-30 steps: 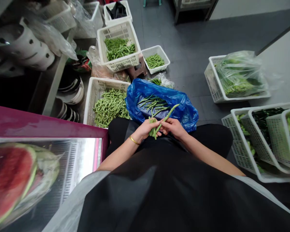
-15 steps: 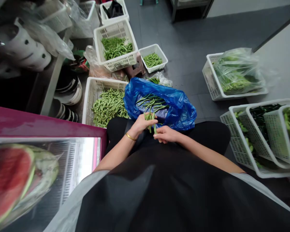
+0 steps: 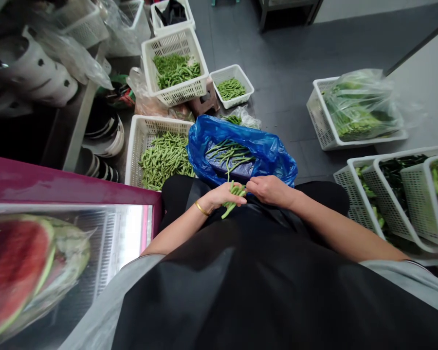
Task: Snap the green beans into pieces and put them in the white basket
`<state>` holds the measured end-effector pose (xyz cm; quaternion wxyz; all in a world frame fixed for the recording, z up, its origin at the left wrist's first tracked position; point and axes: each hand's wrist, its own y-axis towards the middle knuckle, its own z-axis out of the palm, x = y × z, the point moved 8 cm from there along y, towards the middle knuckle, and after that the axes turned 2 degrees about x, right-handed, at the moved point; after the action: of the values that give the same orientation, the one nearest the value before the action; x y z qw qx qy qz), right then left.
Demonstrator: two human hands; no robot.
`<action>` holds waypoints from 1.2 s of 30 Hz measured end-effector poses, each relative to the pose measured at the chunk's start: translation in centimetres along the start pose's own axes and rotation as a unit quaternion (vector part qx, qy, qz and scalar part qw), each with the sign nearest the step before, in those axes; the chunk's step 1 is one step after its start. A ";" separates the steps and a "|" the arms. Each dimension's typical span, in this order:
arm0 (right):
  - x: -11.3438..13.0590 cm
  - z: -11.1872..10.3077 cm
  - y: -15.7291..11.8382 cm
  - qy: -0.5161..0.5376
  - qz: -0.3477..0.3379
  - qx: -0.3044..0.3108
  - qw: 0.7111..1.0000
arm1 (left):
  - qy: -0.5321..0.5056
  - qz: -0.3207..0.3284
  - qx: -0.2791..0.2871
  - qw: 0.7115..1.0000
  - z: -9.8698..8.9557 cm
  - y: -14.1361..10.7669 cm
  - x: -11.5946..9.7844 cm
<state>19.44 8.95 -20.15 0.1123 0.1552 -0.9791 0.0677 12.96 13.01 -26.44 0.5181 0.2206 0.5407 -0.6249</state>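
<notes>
My left hand [image 3: 219,196], with a gold bangle at its wrist, is closed around a small bunch of green beans [image 3: 235,192] above my lap. Just right of it, my right hand [image 3: 272,190] has its fingers pinched together beside the bunch; what they grip is hidden. Both hands are at the near edge of an opened blue plastic bag [image 3: 279,163], in which long green beans [image 3: 230,150] lie loose. To the left, a white basket [image 3: 134,146] holds a heap of short bean pieces [image 3: 168,160].
A raised white basket [image 3: 204,80] and a smaller white basket [image 3: 248,97] with greens stand ahead. On the right are a bagged-vegetable crate [image 3: 323,131] and several tilted baskets [image 3: 363,194]. A glass-topped cabinet [image 3: 131,243] with cut watermelon [image 3: 18,272] borders my left.
My left hand has moved down and slightly right, the bunch now tilted. My right hand has lifted away from below the beans, up and right to the bag's near edge.
</notes>
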 end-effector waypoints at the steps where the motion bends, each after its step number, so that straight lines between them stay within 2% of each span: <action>1: 0.0 0.7 -0.2 0.007 0.004 0.010 1.000 | 0.034 0.006 -0.014 0.999 -0.1 -0.3 0.0; 4: 0.3 2.8 -0.9 0.052 0.015 0.042 0.998 | 0.142 0.047 -0.059 0.987 -0.4 -1.3 -0.5; 6: 0.4 4.0 -1.2 0.091 0.023 0.058 0.994 | 0.179 0.067 -0.065 0.979 -0.2 -1.8 -0.9; 8: 0.3 4.4 -1.0 0.155 0.047 0.043 0.986 | 0.176 0.070 -0.060 0.980 0.0 -2.0 -0.9; 10: -0.3 4.1 -0.5 0.275 0.096 -0.008 0.956 | 0.144 0.073 -0.065 0.985 0.1 -1.8 -1.1; 11: -0.9 3.9 -0.3 0.359 0.132 -0.045 0.923 | 0.124 0.076 -0.063 0.987 0.2 -1.6 -1.2; 12: -1.5 3.8 -0.2 0.451 0.168 -0.084 0.872 | 0.105 0.080 -0.058 0.990 0.3 -1.4 -1.3; 14: -2.6 4.0 -0.1 0.618 0.219 -0.144 0.741 | 0.061 0.072 -0.037 0.995 0.4 -0.8 -1.1; 15: -3.0 4.3 -0.1 0.677 0.227 -0.149 0.684 | 0.031 0.063 -0.035 0.997 0.2 -0.5 -0.9; 16: -3.2 4.5 0.0 0.715 0.223 -0.125 0.651 | -0.010 0.055 -0.045 0.997 -0.5 -0.3 -0.6; 17: -3.3 4.8 0.2 0.730 0.212 -0.070 0.646 | -0.062 0.052 -0.067 0.994 -1.5 -0.2 -0.4; 18: -3.4 5.3 0.2 0.717 0.200 0.006 0.667 | -0.120 0.055 -0.096 0.987 -2.8 -0.3 -0.3; 20: -4.8 6.4 0.0 0.614 0.201 0.128 0.753 | -0.228 0.072 -0.161 0.958 -5.8 -0.8 -0.1; 21: -6.1 6.8 0.2 0.544 0.215 0.146 0.798 | -0.271 0.075 -0.188 0.941 -7.2 -1.2 0.0; 22: -7.5 7.1 0.8 0.484 0.234 0.137 0.832 | -0.303 0.073 -0.212 0.926 -8.5 -1.6 0.0; 23: -8.6 7.4 1.7 0.444 0.259 0.112 0.850 | -0.325 0.067 -0.230 0.915 -9.4 -1.9 0.1; 24: -9.3 8.2 2.8 0.425 0.285 0.094 0.854 | -0.339 0.060 -0.243 0.907 -10.1 -2.2 0.0; 26: -9.2 10.8 5.2 0.430 0.332 0.104 0.833 | -0.351 0.054 -0.248 0.901 -10.7 -2.6 -0.2; 28: -8.3 13.4 7.3 0.434 0.362 0.125 0.815 | -0.348 0.062 -0.229 0.907 -10.4 -2.6 -0.7; 30: -7.8 14.6 8.5 0.434 0.371 0.112 0.813 | -0.343 0.067 -0.211 0.913 -9.9 -2.4 -0.9; 33: -8.3 14.0 7.6 0.435 0.379 0.072 0.814 | -0.344 0.046 -0.215 0.913 -9.2 -1.8 0.1; 35: -8.6 12.2 5.4 0.433 0.374 0.056 0.818 | -0.350 0.014 -0.230 0.908 -8.6 -1.0 1.4; 36: -8.5 11.1 4.3 0.423 0.361 0.046 0.830 | -0.351 -0.007 -0.234 0.907 -8.2 -0.4 2.1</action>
<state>23.73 13.59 -33.29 0.4758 -0.2477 -0.8181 0.2074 9.51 19.47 -30.63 0.7070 -0.1444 0.4563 -0.5207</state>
